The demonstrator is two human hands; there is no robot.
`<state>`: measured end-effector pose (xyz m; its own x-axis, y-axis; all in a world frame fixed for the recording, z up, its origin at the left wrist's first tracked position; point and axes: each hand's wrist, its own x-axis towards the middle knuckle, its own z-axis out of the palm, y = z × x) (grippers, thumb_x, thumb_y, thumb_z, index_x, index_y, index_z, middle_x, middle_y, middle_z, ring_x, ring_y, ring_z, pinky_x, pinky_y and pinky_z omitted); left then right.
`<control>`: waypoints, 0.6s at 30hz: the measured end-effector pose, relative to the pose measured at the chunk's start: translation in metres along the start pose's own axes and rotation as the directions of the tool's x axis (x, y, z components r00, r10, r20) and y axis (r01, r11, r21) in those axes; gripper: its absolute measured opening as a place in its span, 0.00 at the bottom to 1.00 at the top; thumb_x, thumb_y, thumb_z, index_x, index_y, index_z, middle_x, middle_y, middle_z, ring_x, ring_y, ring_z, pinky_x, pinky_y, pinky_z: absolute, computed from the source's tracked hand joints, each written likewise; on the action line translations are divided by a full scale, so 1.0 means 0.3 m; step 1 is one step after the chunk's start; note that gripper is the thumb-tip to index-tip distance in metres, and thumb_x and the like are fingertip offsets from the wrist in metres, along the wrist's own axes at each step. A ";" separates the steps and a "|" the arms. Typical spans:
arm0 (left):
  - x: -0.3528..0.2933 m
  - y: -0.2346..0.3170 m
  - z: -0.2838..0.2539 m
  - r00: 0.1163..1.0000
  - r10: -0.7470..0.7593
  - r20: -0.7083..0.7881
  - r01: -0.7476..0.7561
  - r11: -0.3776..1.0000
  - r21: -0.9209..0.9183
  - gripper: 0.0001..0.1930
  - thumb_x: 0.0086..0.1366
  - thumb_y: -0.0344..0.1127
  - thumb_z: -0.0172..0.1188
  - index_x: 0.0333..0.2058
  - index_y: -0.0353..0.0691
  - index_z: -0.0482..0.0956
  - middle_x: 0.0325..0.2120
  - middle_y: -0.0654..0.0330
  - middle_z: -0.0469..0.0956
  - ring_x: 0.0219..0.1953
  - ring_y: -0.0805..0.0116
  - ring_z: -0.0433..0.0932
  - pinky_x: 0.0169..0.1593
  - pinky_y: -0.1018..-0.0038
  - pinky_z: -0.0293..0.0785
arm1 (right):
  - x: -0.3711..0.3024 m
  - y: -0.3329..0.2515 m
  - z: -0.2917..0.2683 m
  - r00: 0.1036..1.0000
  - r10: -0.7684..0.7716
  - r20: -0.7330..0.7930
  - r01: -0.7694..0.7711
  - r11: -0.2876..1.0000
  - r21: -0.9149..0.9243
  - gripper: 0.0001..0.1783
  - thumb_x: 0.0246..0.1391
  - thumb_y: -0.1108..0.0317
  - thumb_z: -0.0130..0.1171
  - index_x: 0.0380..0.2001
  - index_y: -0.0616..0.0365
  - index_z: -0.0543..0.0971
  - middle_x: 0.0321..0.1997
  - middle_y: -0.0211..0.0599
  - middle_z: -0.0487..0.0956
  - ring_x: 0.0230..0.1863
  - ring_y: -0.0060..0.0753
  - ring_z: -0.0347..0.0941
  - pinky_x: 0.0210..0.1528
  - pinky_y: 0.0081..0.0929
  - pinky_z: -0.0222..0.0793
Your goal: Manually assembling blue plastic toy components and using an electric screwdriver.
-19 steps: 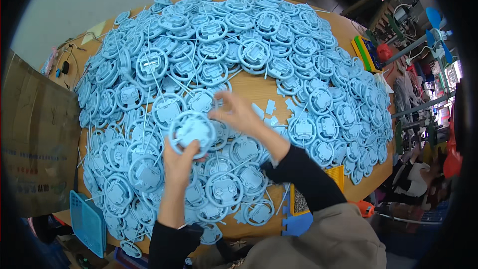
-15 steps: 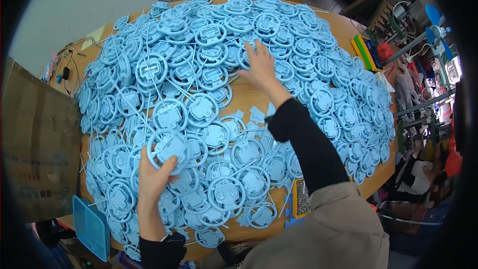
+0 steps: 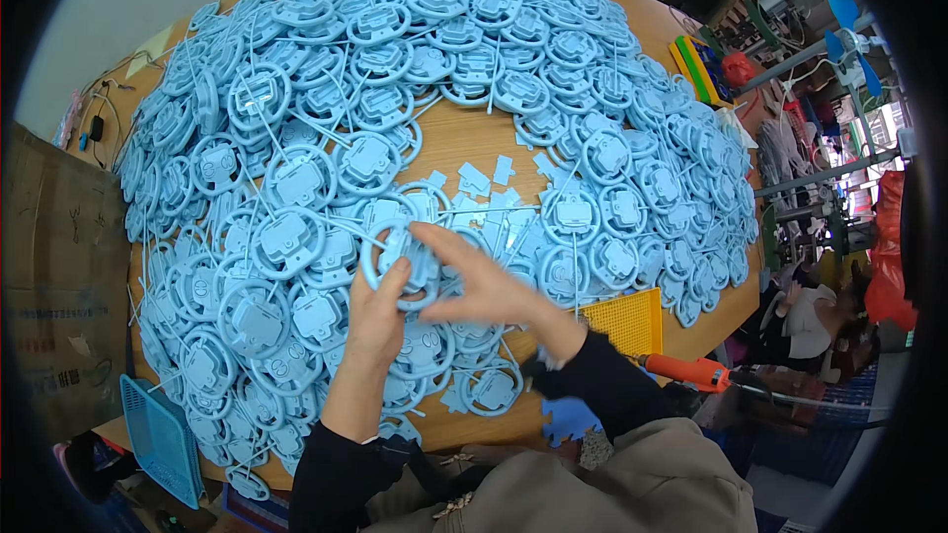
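Observation:
My left hand (image 3: 377, 321) grips a light blue plastic wheel-shaped part (image 3: 415, 265), a ring with a boxy centre, thumb on its near side. My right hand (image 3: 479, 286), blurred by motion, spans the right side of that same part between forefinger and thumb. Beneath and around both hands lies a big heap of similar light blue wheels (image 3: 281, 237), many with a thin rod sticking out. Small flat light blue plates (image 3: 474, 180) lie loose on the wooden table (image 3: 459, 143) beyond the hands.
By my right forearm are a yellow mesh tray (image 3: 632, 324) and an orange-handled corded tool (image 3: 688, 372). A blue basket (image 3: 158, 439) hangs low at the left, beside a cardboard box (image 3: 64, 286). Far right are a fan (image 3: 849, 39) and another person (image 3: 815, 326).
My right hand has come back from the far side of the heap to the part in my left hand. My left hand has shifted right with it. The view has tilted.

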<state>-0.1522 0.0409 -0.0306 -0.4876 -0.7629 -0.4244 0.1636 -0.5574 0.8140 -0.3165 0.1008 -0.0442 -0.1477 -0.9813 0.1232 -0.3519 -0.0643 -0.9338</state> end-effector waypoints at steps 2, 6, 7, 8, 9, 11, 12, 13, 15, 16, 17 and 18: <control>-0.010 -0.012 -0.024 0.990 -0.054 0.128 0.073 0.986 -0.151 0.28 0.65 0.35 0.53 0.62 0.35 0.59 0.48 0.54 0.74 0.45 0.63 0.78 0.39 0.65 0.81 | 0.058 0.115 -0.161 0.920 0.375 0.111 -0.381 0.923 0.046 0.32 0.49 0.62 0.65 0.57 0.62 0.71 0.49 0.50 0.76 0.40 0.43 0.78 0.44 0.36 0.73; -0.024 -0.006 -0.021 0.991 -0.077 0.106 0.085 0.993 -0.076 0.25 0.67 0.35 0.52 0.60 0.34 0.62 0.49 0.53 0.74 0.43 0.64 0.79 0.38 0.64 0.82 | 0.183 0.323 -0.275 0.950 0.204 -0.235 -0.311 0.655 -0.689 0.22 0.46 0.63 0.65 0.45 0.61 0.77 0.44 0.47 0.77 0.45 0.48 0.74 0.46 0.40 0.70; -0.024 0.001 -0.028 0.993 -0.073 0.097 0.080 0.994 -0.073 0.25 0.67 0.35 0.52 0.60 0.34 0.62 0.49 0.53 0.74 0.43 0.64 0.79 0.38 0.64 0.82 | 0.200 0.334 -0.266 0.936 0.290 -0.200 -0.336 0.561 -0.757 0.21 0.46 0.63 0.64 0.43 0.62 0.78 0.42 0.46 0.77 0.45 0.48 0.74 0.47 0.40 0.69; -0.022 0.008 -0.036 0.993 -0.066 0.095 0.073 0.994 -0.077 0.25 0.67 0.35 0.52 0.61 0.35 0.62 0.49 0.53 0.74 0.44 0.64 0.78 0.38 0.64 0.82 | 0.199 0.358 -0.252 0.938 0.287 -0.195 -0.331 0.566 -0.755 0.21 0.46 0.63 0.64 0.43 0.62 0.78 0.42 0.46 0.77 0.45 0.48 0.74 0.47 0.40 0.69; -0.017 0.014 -0.040 0.994 -0.059 0.096 0.067 0.994 -0.083 0.25 0.67 0.36 0.52 0.61 0.35 0.62 0.50 0.53 0.74 0.44 0.64 0.78 0.38 0.64 0.82 | 0.190 0.386 -0.238 0.938 0.253 -0.238 -0.345 0.606 -0.717 0.18 0.46 0.63 0.64 0.39 0.62 0.78 0.41 0.47 0.77 0.45 0.49 0.74 0.47 0.41 0.70; -0.008 0.023 -0.055 0.995 -0.061 0.081 0.067 0.995 -0.074 0.25 0.67 0.36 0.52 0.61 0.35 0.62 0.50 0.53 0.73 0.45 0.64 0.78 0.38 0.64 0.82 | 0.191 0.403 -0.215 0.938 0.222 -0.266 -0.346 0.654 -0.673 0.14 0.47 0.64 0.63 0.35 0.62 0.78 0.40 0.47 0.77 0.44 0.51 0.74 0.46 0.42 0.70; 0.004 0.030 -0.054 0.994 -0.065 0.082 0.071 0.995 -0.067 0.25 0.67 0.35 0.52 0.61 0.35 0.61 0.51 0.53 0.73 0.46 0.63 0.78 0.38 0.64 0.82 | 0.192 0.410 -0.230 0.931 0.241 -0.275 -0.363 0.704 -0.611 0.14 0.48 0.65 0.62 0.36 0.62 0.79 0.39 0.45 0.78 0.42 0.47 0.75 0.44 0.39 0.71; 0.014 0.040 -0.047 0.995 -0.078 0.060 0.082 0.995 -0.058 0.24 0.68 0.36 0.52 0.60 0.36 0.63 0.50 0.53 0.73 0.46 0.64 0.77 0.37 0.65 0.82 | 0.181 0.408 -0.232 0.922 0.266 -0.282 -0.382 0.747 -0.544 0.13 0.49 0.66 0.62 0.37 0.63 0.79 0.37 0.43 0.78 0.39 0.43 0.77 0.42 0.37 0.72; 0.042 0.023 -0.031 0.997 -0.078 0.028 0.078 0.997 -0.002 0.23 0.68 0.37 0.53 0.59 0.37 0.64 0.49 0.54 0.73 0.46 0.64 0.77 0.37 0.65 0.82 | 0.140 0.385 -0.241 0.914 0.294 -0.280 -0.367 0.893 -0.262 0.12 0.50 0.68 0.60 0.38 0.63 0.80 0.36 0.40 0.79 0.36 0.38 0.77 0.40 0.33 0.72; 0.063 0.008 -0.021 0.997 -0.071 0.003 0.071 0.996 0.052 0.21 0.68 0.37 0.53 0.57 0.38 0.65 0.47 0.54 0.73 0.45 0.64 0.77 0.36 0.66 0.82 | 0.119 0.366 -0.240 0.908 0.317 -0.276 -0.318 0.947 0.042 0.12 0.52 0.70 0.59 0.39 0.63 0.80 0.34 0.37 0.79 0.33 0.32 0.77 0.38 0.29 0.72; 0.080 -0.005 -0.031 0.998 -0.064 0.000 0.064 0.996 0.057 0.21 0.67 0.38 0.55 0.55 0.40 0.65 0.45 0.55 0.74 0.43 0.66 0.77 0.35 0.67 0.82 | 0.107 0.230 -0.207 0.930 0.355 -0.098 -0.333 0.924 0.185 0.12 0.54 0.74 0.55 0.41 0.63 0.80 0.36 0.33 0.79 0.31 0.25 0.75 0.36 0.24 0.70; 0.087 0.005 -0.026 0.998 -0.063 -0.006 0.063 0.996 0.062 0.21 0.67 0.38 0.55 0.55 0.40 0.65 0.45 0.55 0.74 0.43 0.66 0.77 0.35 0.67 0.82 | 0.085 0.119 -0.190 0.959 0.277 0.053 -0.282 0.938 0.202 0.11 0.54 0.74 0.55 0.40 0.64 0.80 0.35 0.34 0.78 0.31 0.26 0.75 0.35 0.24 0.70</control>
<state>-0.1580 0.0177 -0.0434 -0.4918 -0.7285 -0.4769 0.0791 -0.5828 0.8088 -0.3854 0.0837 -0.0553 -0.1899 -0.9689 -0.1586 -0.1014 0.1800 -0.9784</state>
